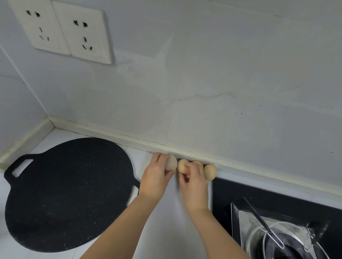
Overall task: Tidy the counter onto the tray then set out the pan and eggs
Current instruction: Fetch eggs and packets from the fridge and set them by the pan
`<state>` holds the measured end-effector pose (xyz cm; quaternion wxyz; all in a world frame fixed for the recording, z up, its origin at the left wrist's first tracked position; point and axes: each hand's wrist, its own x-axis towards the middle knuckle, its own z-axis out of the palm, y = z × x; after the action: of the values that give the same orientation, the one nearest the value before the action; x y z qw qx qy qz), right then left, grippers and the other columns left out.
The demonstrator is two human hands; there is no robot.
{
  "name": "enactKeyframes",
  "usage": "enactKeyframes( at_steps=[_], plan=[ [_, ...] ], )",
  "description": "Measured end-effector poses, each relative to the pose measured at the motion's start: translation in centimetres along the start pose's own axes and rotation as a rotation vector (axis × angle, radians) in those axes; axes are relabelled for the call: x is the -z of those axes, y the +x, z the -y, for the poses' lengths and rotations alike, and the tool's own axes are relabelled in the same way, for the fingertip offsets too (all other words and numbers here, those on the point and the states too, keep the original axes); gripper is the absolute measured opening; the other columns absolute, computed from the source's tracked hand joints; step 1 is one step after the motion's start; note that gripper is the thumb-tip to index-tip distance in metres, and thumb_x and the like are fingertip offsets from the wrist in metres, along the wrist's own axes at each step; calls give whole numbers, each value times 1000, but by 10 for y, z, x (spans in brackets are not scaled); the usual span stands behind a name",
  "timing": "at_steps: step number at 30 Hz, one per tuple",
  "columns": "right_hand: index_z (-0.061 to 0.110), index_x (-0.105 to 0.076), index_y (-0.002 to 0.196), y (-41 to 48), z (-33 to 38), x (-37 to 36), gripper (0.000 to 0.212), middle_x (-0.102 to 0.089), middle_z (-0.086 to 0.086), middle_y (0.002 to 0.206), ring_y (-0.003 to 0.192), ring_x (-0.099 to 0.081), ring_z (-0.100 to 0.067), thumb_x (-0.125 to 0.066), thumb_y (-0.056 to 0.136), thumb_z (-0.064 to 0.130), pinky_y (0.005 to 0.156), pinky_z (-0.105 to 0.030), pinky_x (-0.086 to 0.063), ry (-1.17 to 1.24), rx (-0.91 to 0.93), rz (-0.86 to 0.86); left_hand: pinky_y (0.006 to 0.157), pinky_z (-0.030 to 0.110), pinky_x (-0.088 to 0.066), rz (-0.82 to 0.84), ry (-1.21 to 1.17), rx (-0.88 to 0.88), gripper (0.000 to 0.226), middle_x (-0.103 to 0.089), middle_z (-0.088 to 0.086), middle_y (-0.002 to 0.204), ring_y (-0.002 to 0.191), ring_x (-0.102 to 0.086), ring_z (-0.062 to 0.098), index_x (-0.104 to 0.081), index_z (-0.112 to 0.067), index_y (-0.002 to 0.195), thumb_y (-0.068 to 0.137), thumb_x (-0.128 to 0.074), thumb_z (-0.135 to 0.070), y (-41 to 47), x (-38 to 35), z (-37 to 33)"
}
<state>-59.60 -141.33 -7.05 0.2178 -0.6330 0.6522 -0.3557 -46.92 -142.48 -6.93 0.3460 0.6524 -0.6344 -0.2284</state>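
A flat black speckled pan (67,191) with two cut-out handles lies on the white counter at the left. Several eggs sit in a row against the back wall ledge, to the right of the pan. My left hand (157,177) grips the pale leftmost egg (171,162). My right hand (193,180) holds the tan egg (182,166) beside it with its fingertips. Another egg (197,162) is mostly hidden behind my right fingers. The rightmost tan egg (210,171) rests by the stove corner, untouched.
A black gas stove (280,201) fills the lower right, with foil and a metal pot support around its burner (290,249). Two white wall sockets (61,28) hang above the pan. The wall ledge (127,137) runs along the counter's back.
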Motion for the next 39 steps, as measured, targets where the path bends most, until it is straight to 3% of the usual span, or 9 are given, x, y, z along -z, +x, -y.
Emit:
enactKeyframes(
  at_steps=[6, 12, 25, 30, 39],
  plan=[
    [11, -59, 104, 5, 6, -1, 14, -44, 17, 85, 75, -58, -17, -63, 90, 13, 67, -39, -52, 0, -13, -15, 69, 36, -53, 12, 4, -5, 30, -48, -2, 118, 77, -59, 19, -57, -15, 115, 86, -67, -15, 3, 0, 2],
    [10, -59, 105, 4, 7, -1, 16, -48, 11, 89, 74, -58, -16, -63, 90, 12, 67, -38, -52, -3, -4, -16, 68, 32, -52, 7, 19, -26, 32, -50, 0, 119, 82, -60, 20, -59, -13, 116, 86, -67, -15, 2, 0, 3],
    [10, -60, 101, 6, 4, 1, 15, -49, 13, 77, 67, -56, -15, -67, 87, 11, 65, -39, -53, -2, 9, -7, 73, 33, -53, -8, 26, -20, 35, -51, 1, 126, 88, -62, 19, -57, -13, 123, 89, -64, -16, -3, 0, 3],
    [11, -60, 98, 4, 1, 3, 13, -52, 4, 78, 66, -54, -17, -67, 87, 12, 62, -40, -52, -10, 21, -7, 74, 32, -52, 8, 25, -9, 38, -49, 0, 130, 89, -62, 19, -56, -13, 126, 89, -64, -16, -1, 1, 2],
    [13, -58, 92, 0, 1, 12, 8, -43, 10, 69, 57, -43, -6, -65, 89, 15, 57, -29, -43, -33, 19, 18, 69, 30, -53, 13, 40, 21, 39, -45, -2, 133, 84, -65, 17, -53, -18, 127, 90, -64, -20, -3, 0, 3]
  ],
)
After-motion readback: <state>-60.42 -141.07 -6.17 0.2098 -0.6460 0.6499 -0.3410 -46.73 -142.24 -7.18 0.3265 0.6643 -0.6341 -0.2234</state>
